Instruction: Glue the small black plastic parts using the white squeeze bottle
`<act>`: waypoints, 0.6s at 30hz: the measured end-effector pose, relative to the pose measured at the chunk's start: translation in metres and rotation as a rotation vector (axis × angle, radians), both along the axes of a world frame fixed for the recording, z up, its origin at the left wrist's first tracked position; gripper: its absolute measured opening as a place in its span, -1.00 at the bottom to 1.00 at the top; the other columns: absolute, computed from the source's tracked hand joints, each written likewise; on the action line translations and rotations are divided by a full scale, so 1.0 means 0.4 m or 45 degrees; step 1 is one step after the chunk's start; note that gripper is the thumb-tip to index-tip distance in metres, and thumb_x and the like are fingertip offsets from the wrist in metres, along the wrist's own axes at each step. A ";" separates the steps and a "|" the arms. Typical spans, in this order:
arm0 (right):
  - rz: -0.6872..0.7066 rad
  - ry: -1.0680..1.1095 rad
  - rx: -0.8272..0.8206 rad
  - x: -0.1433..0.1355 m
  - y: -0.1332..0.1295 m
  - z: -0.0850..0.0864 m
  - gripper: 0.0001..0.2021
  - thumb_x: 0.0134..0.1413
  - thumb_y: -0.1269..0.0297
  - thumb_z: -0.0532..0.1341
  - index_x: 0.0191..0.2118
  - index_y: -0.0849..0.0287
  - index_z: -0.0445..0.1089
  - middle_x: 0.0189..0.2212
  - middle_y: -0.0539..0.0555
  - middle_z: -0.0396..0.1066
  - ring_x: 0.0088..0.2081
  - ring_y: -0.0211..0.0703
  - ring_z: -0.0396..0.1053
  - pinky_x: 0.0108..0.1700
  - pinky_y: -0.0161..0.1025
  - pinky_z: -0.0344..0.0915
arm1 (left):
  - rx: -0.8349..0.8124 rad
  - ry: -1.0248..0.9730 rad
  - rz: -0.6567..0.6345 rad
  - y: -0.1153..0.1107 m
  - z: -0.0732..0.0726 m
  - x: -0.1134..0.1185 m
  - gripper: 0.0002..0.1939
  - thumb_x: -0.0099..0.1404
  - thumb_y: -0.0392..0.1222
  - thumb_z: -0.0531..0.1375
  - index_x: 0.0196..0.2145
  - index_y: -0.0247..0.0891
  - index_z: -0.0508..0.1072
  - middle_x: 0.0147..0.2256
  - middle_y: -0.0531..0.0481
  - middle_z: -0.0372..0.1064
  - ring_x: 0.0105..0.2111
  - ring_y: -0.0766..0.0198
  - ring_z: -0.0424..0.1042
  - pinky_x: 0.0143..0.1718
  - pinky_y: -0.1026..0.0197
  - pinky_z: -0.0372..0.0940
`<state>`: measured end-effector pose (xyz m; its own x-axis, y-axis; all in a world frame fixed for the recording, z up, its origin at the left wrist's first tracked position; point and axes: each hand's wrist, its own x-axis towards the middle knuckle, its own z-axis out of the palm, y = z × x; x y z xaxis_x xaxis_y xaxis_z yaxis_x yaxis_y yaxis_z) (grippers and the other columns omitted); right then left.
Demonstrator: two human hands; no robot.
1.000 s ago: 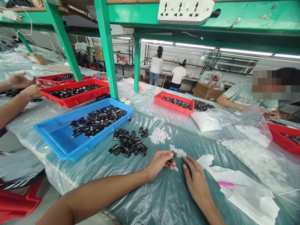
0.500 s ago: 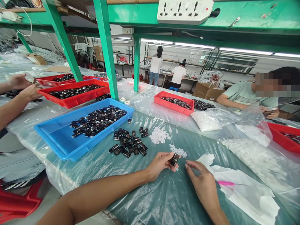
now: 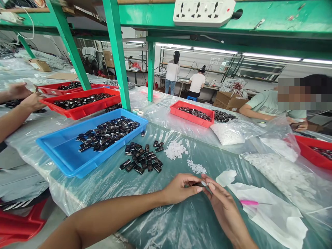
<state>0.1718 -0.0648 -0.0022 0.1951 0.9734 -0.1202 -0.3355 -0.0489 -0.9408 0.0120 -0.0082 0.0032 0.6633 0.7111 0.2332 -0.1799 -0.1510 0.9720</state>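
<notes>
My left hand (image 3: 181, 188) and my right hand (image 3: 220, 202) meet fingertip to fingertip over the plastic-covered table. The left fingers pinch a small black part (image 3: 195, 184), mostly hidden between the fingers; the right fingertips touch it from the right. Just beyond lie a small heap of tiny white pieces (image 3: 196, 168), a larger white heap (image 3: 176, 150) and a loose pile of black parts (image 3: 142, 157). A blue tray (image 3: 59, 155) with several black parts stands to the left.
Red trays (image 3: 83, 109) (image 3: 192, 119) of black parts sit farther back, and another at the right edge (image 3: 313, 155). Bags of white pieces (image 3: 229, 133) and white paper with a pink tool (image 3: 249, 202) lie right. A co-worker's hands (image 3: 26, 98) are at left, another person (image 3: 272, 103) at right. Green frame posts (image 3: 118, 55) rise behind.
My left hand drew the black part slightly nearer and lower. My right hand lifted off the table and brought its fingertips up to the part.
</notes>
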 end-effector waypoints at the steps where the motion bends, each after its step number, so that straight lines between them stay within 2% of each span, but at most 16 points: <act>1: 0.038 0.028 -0.007 -0.003 -0.001 0.001 -0.83 -0.06 0.20 0.28 -0.30 0.09 0.52 0.00 0.10 0.36 0.09 0.07 0.20 0.07 -0.01 0.17 | 0.055 0.021 0.020 0.000 0.003 -0.002 -0.66 0.24 -0.05 0.13 -0.15 -0.33 0.49 -0.31 -0.11 0.41 -0.33 0.25 0.33 -0.31 0.29 0.20; 4: 0.115 0.078 -0.025 -0.009 -0.004 0.004 -0.83 -0.03 0.20 0.25 -0.28 0.08 0.52 0.00 0.09 0.36 0.04 0.06 0.26 0.04 0.00 0.20 | 0.166 0.076 0.052 0.001 0.008 -0.006 -0.67 0.26 -0.07 0.11 -0.16 -0.33 0.50 -0.28 -0.13 0.41 -0.29 0.22 0.35 -0.28 0.28 0.21; 12: 0.132 0.124 -0.046 -0.012 -0.005 0.004 -0.86 -0.04 0.22 0.26 -0.33 0.08 0.52 -0.12 0.10 0.44 0.03 0.04 0.27 0.01 0.01 0.23 | 0.385 0.230 0.095 0.000 0.010 -0.013 -0.69 0.29 -0.14 0.06 -0.09 -0.27 0.46 -0.27 -0.12 0.41 -0.27 0.21 0.38 -0.22 0.27 0.23; 18: 0.137 0.265 -0.084 -0.016 -0.005 -0.004 -0.90 -0.04 0.22 0.25 -0.35 0.02 0.50 -0.17 0.03 0.46 -0.05 -0.01 0.34 -0.03 0.01 0.26 | 0.600 0.349 0.043 0.003 0.015 -0.021 -0.67 0.33 -0.20 -0.01 -0.03 -0.24 0.41 -0.24 -0.14 0.41 -0.24 0.20 0.37 -0.20 0.28 0.21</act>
<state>0.1655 -0.0670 -0.0039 0.0547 0.9759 -0.2113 -0.5113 -0.1544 -0.8454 0.0037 -0.0070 0.0091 0.7234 0.5933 0.3532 0.0832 -0.5827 0.8084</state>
